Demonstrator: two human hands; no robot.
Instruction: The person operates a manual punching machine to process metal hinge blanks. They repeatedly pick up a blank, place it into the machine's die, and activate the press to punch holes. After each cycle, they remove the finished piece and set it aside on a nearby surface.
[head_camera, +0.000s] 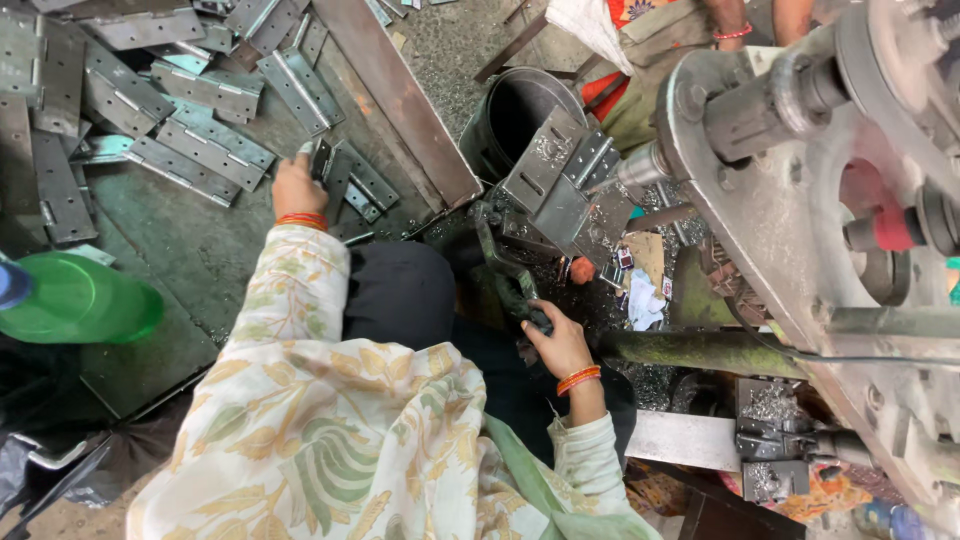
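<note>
**Beside the drilling machine: one hinge picked, a heap waiting**

Left of the drilling machine (800, 200), a large pile of grey metal hinges (180, 110) lies spread over a dark metal tray (400, 100). The left hand (297, 185) has closed its fingers on a single hinge (322, 160) at the near edge of that pile, gripping it upright. The right hand (560, 345) is wrapped round the dark lever handle (510, 280) below the machine's angled clamp plate (560, 180).

As a judgement: the work looks to be at the fetching stage of one cycle. A piece is in the hand but not yet at the clamp plate, and most of the pile looks untouched. Metal swarf around the machine's foot suggests many pieces have already gone through, though no stack of finished hinges can be told apart from raw ones.

Much is hard to read. The drill tip is hidden behind the clamp plate, so whether a hinge sits there is unclear. A dark bucket (515, 115) behind the clamp plate shows no contents. Another person's arms (735, 25) are cut off at the top edge. A green bottle (80, 300) is cropped at the far left.
</note>
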